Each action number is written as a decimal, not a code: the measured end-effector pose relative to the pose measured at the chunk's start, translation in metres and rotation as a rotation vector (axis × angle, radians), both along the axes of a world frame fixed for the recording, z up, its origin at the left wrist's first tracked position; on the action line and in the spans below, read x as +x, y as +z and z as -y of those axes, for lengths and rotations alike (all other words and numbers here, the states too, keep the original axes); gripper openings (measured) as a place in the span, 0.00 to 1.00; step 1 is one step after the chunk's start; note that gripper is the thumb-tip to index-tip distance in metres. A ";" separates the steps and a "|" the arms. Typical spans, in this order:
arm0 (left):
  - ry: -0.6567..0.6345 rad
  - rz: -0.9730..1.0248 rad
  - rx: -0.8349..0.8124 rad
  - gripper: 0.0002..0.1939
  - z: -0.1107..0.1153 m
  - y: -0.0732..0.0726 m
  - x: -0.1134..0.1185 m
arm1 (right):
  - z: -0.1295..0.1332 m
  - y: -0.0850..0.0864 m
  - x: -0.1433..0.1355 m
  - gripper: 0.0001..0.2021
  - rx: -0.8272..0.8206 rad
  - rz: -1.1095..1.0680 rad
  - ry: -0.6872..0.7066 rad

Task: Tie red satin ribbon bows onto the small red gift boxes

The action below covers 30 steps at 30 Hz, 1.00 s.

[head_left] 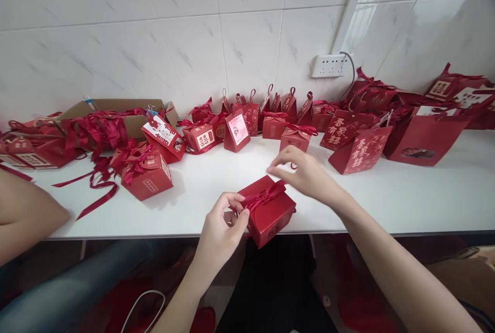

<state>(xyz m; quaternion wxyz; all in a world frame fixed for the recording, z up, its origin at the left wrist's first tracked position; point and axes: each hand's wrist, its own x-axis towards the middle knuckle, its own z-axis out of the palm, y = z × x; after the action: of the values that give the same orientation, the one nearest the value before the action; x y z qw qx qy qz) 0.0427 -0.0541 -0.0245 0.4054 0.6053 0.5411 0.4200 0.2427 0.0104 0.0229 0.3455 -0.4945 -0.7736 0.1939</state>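
A red gift box (270, 219) with a tied red ribbon bow (263, 198) sits at the table's front edge, turned at an angle. At its left side is my left hand (226, 222), thumb and fingers closed around the left end of the ribbon. My right hand (299, 170) hovers above the box's back right corner, its thumb and index fingertips brought together. Whatever lies between those tips, if anything, is too small to make out. The bow's right loop runs just below this hand.
Several red gift boxes and bags line the wall. A ribboned box (147, 176) stands left, near a cardboard box (124, 106) draped with loose ribbons (102, 132). Patterned bags (363, 150) stand right. Another person's arm (27, 214) rests at the left edge. A power strip (328, 66) is on the wall.
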 end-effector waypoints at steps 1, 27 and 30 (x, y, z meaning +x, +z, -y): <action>0.010 -0.031 0.032 0.07 0.001 0.000 0.001 | 0.001 0.007 -0.009 0.09 0.015 0.100 0.107; -0.148 -0.253 0.174 0.14 -0.002 0.011 0.002 | -0.021 0.007 -0.038 0.08 -0.355 0.260 0.314; -0.191 -0.324 0.177 0.19 -0.004 0.016 0.002 | -0.019 0.006 -0.041 0.09 -0.338 0.228 0.248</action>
<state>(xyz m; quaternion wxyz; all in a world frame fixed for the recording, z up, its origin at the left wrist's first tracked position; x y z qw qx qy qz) 0.0448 -0.0498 -0.0084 0.2962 0.7467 0.5006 0.3226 0.2014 0.0290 0.0285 0.1418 -0.4651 -0.8190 0.3047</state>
